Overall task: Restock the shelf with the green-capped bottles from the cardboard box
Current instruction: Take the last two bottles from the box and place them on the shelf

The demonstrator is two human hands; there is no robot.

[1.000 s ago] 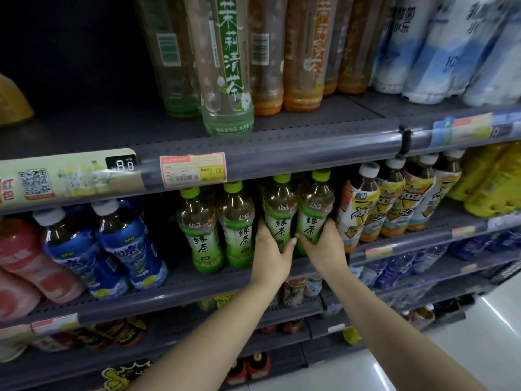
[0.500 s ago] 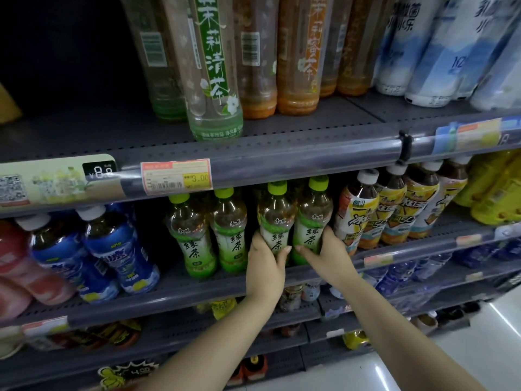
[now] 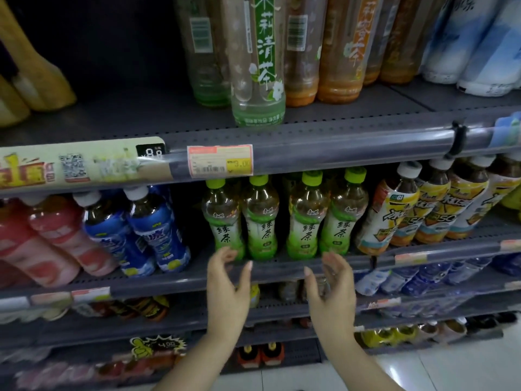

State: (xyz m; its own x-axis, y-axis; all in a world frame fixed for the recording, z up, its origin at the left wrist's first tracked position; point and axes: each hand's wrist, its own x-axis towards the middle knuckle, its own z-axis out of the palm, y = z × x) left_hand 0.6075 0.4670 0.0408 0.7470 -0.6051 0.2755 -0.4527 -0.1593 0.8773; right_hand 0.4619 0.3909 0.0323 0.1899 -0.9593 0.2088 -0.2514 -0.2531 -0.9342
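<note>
Several green-capped tea bottles point(image 3: 306, 218) stand upright in a row on the grey middle shelf point(image 3: 282, 268), under a red and yellow price tag. My left hand point(image 3: 228, 280) hovers in front of the shelf lip below the left bottles, fingers apart and empty. My right hand point(image 3: 332, 283) floats just below the right pair, also empty with fingers spread. Neither hand touches a bottle. The cardboard box is out of view.
Blue-labelled bottles point(image 3: 152, 235) and red ones stand left of the green row, yellow-labelled white-capped bottles point(image 3: 400, 215) to the right. Tall tea bottles point(image 3: 262, 63) fill the shelf above. Lower shelves hold more drinks; white floor shows at bottom right.
Both hands have let go of the two right green-capped bottles and pulled back and down from the shelf. The bottles stay standing in the row.
</note>
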